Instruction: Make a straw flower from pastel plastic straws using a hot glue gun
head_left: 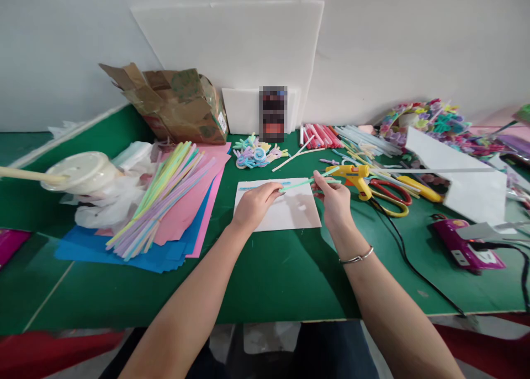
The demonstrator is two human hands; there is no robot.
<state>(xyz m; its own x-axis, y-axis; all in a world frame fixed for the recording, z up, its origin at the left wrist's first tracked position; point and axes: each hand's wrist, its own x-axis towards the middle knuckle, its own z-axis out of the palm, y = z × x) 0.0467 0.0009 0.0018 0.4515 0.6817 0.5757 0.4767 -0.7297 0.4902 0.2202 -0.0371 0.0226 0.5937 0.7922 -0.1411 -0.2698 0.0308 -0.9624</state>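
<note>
A light green pipe cleaner point(298, 184) stretches between my two hands above a white board point(285, 218). My left hand point(257, 202) pinches its left end, over the middle of the board. Further right, my right hand point(334, 198) grips the same pipe cleaner between thumb and fingers, with a tip sticking out beyond them. A blue fuzzy strip point(250, 188) lies along the board's far edge, partly hidden behind my left hand. Just past my right hand lies a yellow glue gun point(351, 176).
Pastel pipe cleaners point(161, 202) lie on coloured sheets point(174, 257) at left, beside a lidded cup point(78, 172) and a cardboard box point(178, 106). Curled pieces point(259, 154) sit behind the board. Scissors point(391, 198), a black cable point(408, 257) and a purple power strip point(464, 246) are at right.
</note>
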